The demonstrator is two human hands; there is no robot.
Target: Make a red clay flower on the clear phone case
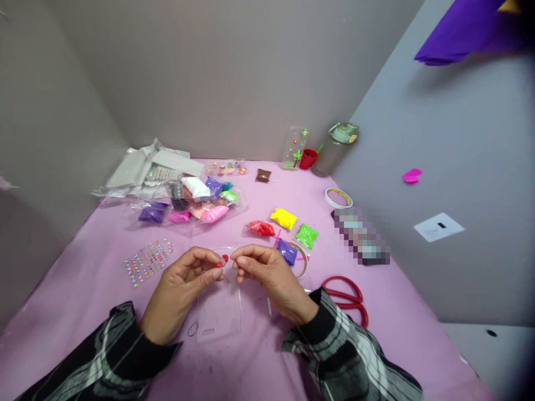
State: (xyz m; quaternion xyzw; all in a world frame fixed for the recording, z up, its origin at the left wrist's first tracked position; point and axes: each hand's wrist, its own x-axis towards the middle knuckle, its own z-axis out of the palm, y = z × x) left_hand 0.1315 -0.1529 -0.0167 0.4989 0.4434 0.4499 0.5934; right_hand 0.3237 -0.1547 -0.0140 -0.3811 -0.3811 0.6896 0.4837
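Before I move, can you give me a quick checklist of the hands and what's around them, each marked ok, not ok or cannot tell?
1. Small red pieces at the fingertips of the left hand: ok.
2. Right hand empty: cannot tell; its fingertips are closed together and may hide something small.
3. Clear phone case lying on the pink tablecloth: ok.
4. Whole phone case in plain view: not ok; the hands cover parts of it.
5. Red-handled scissors off the case: handles ok, right of the right hand; blades cannot tell, mostly hidden.
6. Gem sticker sheet off the case: ok, left of it.
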